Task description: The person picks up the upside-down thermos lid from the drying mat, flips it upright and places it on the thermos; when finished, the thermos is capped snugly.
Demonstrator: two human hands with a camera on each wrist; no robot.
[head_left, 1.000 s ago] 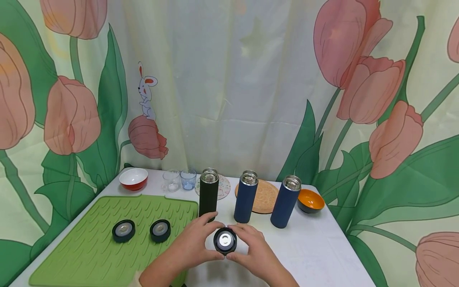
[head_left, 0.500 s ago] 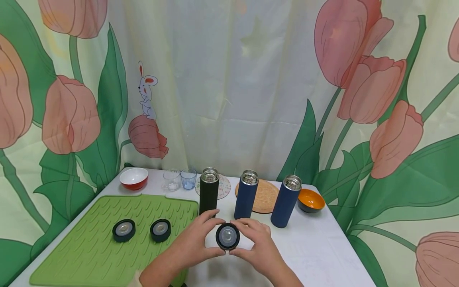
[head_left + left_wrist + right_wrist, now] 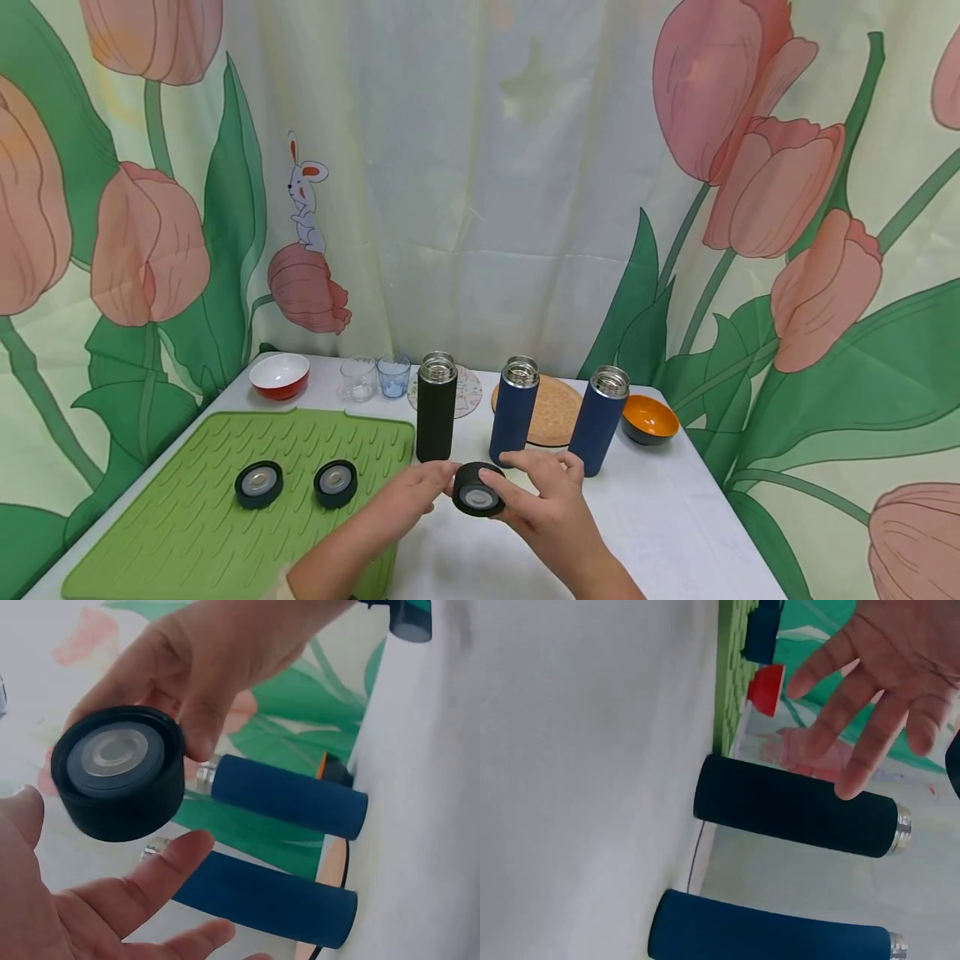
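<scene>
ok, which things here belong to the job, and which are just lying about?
Likely in the job:
held lid, in the right hand
two other lids on the green mat
dark bottle, two blue bottles, all lidless

Probably just lying about:
red bowl, orange-lined bowl
two glasses
round patterned mat, round tan board

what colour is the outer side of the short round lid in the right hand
Black; the short round lid shows best in the left wrist view.

You can read no text, label, brand or number here — not on the held lid (image 3: 478, 495) at lower centre, the bottles (image 3: 436, 417) above it, or the curtain (image 3: 465, 183) across the upper frame.
</scene>
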